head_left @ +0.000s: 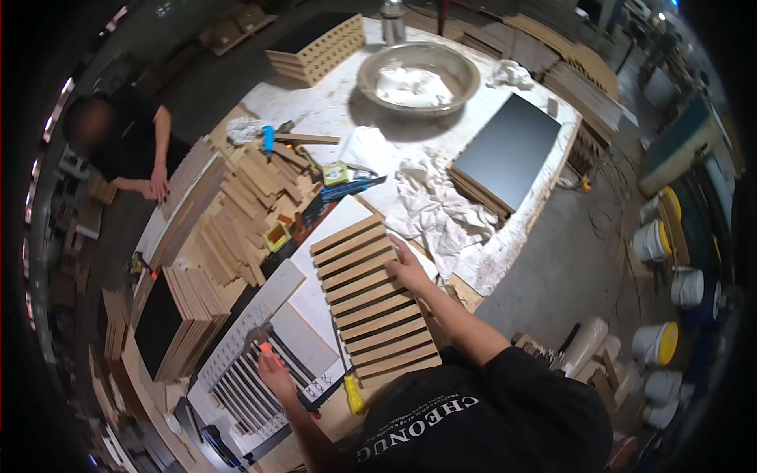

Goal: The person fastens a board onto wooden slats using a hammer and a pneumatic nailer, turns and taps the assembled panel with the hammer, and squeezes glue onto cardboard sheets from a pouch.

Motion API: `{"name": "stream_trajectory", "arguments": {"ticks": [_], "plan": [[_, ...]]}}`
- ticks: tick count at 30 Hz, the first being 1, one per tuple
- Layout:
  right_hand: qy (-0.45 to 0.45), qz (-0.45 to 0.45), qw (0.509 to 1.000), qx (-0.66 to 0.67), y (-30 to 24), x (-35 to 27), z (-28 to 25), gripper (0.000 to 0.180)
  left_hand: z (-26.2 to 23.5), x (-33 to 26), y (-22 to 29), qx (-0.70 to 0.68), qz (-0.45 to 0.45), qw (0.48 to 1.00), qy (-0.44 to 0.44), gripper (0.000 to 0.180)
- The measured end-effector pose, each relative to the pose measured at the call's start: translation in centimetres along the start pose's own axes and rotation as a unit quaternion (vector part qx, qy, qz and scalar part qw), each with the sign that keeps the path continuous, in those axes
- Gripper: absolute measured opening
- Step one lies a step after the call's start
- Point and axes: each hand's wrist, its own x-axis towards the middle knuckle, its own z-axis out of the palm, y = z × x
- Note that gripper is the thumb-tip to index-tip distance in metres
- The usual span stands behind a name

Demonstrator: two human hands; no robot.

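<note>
My left hand (274, 375) is closed round the orange grip of a hammer (258, 336), its metal head pointing away from me. Under the hammer lies a white board with dark parallel slots (246, 392). My right hand (410, 270) grips the right edge of a slatted wooden panel (377, 303), pale strips with dark gaps between them. The panel lies tilted in front of my body, over the bench. Beside its near end is a yellow-handled tool (353, 396). Flat pale boards (311, 323) rest between the slotted board and the panel.
Loose wood strips (248, 189) and stacked dark-faced panels (185, 315) fill the left side. A tape measure (335, 173), crumpled cloth (441, 205), a black-topped panel (509, 150) and a metal basin (418, 79) sit farther back. Another person (130, 142) works at far left. Buckets (654, 344) stand right.
</note>
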Motion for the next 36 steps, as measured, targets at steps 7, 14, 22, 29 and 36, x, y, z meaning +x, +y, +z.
{"name": "stream_trajectory", "arguments": {"ticks": [7, 14, 22, 29, 36], "plan": [[0.028, 0.026, 0.971, -0.238, -3.3, 0.8, 0.0, 0.063, 6.7, 3.5, 6.9, -0.387, -0.216, 0.870, -0.217, 0.036], [0.008, 0.013, 0.969, -0.247, -2.9, 1.3, -1.4, 0.072, 10.4, 4.9, 6.9, -0.298, -0.211, 0.896, -0.253, 0.039], [0.031, 0.050, 0.956, -0.287, -4.5, 1.3, 0.4, 0.068, 8.7, 4.9, 6.0, -0.260, -0.200, 0.912, -0.246, 0.040], [0.035, -0.039, 0.981, -0.186, -1.6, 1.8, -0.4, 0.059, 9.5, 5.9, 6.1, -0.207, -0.147, 0.942, -0.220, 0.040], [0.012, -0.072, 0.992, -0.105, -0.9, 2.1, 0.0, 0.056, 10.3, 6.2, 6.6, -0.199, -0.130, 0.953, -0.186, 0.036]]}}
